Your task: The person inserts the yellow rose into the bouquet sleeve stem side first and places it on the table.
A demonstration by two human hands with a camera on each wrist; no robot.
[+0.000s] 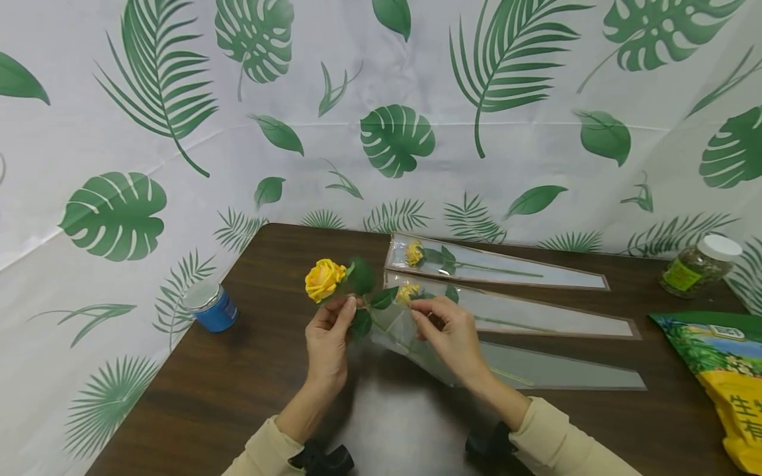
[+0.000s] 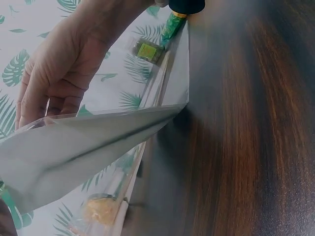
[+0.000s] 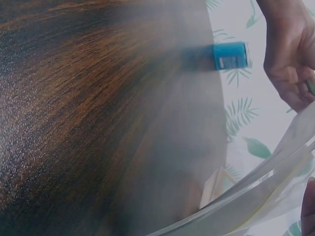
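Observation:
My left hand holds a yellow artificial rose just below its bloom, among green leaves. The rose's stem runs rightward into a long, tapered flower sleeve with a clear front. At the sleeve's wide mouth, my right hand pinches the film and lifts that end off the table. Seen from the left wrist, the right hand is at the edge of the raised sleeve. In the right wrist view the left hand is beside the sleeve's mouth, and a yellowish line shows through the film.
Behind lie two more sleeves, each with a yellow rose inside. A blue can stands at the table's left edge. To the right are a white-lidded jar and a green-and-yellow bag. Leaf-print cloth hangs behind the brown table.

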